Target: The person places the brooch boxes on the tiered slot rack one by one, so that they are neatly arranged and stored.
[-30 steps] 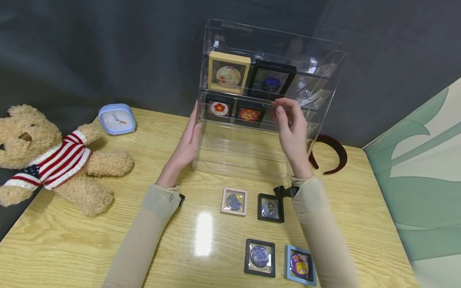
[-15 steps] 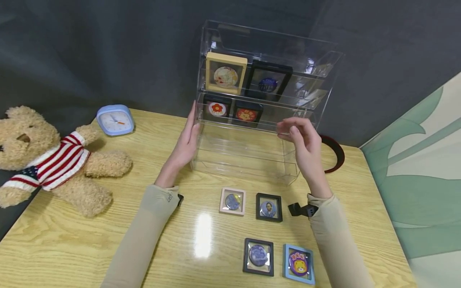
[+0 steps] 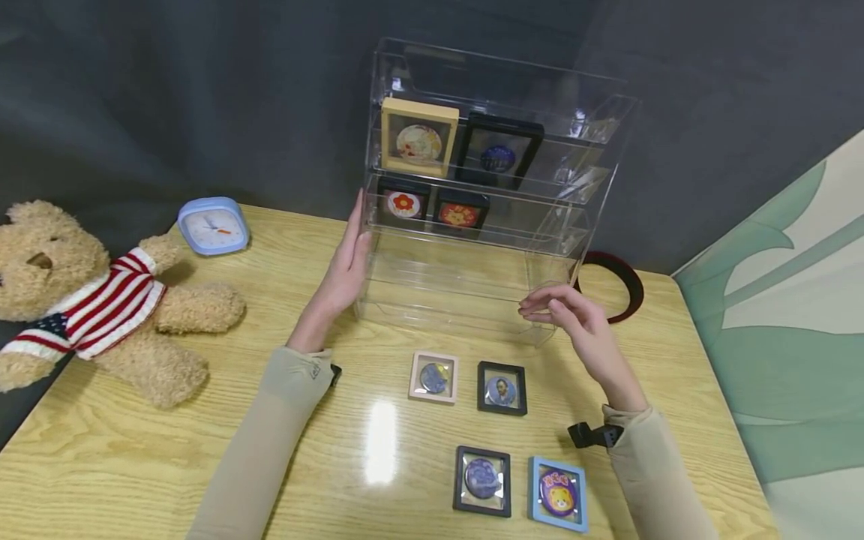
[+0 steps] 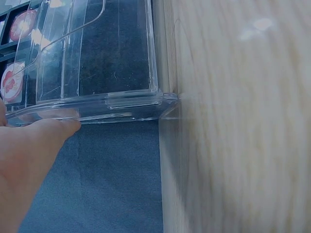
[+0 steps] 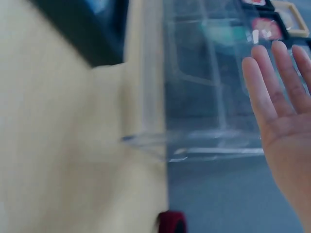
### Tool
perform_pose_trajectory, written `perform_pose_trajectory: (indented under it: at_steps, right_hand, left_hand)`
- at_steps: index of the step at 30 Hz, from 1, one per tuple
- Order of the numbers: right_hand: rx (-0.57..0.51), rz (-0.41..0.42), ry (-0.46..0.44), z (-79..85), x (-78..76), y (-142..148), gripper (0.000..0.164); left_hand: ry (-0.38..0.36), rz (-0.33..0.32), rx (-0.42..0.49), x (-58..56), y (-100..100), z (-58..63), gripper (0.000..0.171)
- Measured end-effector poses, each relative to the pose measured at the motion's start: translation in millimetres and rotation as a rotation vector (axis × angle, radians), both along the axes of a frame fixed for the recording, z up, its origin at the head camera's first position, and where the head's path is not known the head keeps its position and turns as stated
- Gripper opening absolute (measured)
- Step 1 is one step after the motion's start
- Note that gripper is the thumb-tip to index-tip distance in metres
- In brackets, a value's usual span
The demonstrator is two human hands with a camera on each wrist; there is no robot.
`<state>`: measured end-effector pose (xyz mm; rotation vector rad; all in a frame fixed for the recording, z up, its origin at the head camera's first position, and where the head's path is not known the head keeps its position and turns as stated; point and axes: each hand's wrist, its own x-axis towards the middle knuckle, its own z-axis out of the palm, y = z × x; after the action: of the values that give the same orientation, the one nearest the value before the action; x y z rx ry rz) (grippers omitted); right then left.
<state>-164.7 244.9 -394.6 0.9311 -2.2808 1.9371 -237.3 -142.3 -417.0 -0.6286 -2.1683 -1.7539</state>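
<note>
Four frames lie on the table at six o'clock from the clear rack, and I see the person's left hand resting unclenched along its eight-o'clock side, while the right hand, loosely bent and gripping nothing, hovers near its five-o'clock bottom corner.

Your shelf looks like clear glossy plastic, your table is shiny wood, the teddy is fuzzy, its sweater knit, and your backdrop matt cloth.
</note>
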Motion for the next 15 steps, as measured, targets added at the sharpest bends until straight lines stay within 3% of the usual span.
perform_pose_trajectory:
  at_steps: [5, 9, 15]
  right_hand:
    - [-0.010, 0.021, -0.027, -18.5, 9.4, 16.1, 0.027]
    - [-0.051, 0.020, -0.023, -24.4, 16.6, 23.6, 0.026]
    - [0.002, 0.041, -0.085, -32.9, 23.9, 31.1, 0.027]
  left_hand:
    - [-0.003, -0.003, 0.002, 0.2, 0.3, 0.1, 0.060]
    - [-0.001, -0.006, 0.003, 0.7, 0.4, 0.8, 0.061]
    - [0.000, -0.016, 0.010, 0.5, 0.4, 0.9, 0.061]
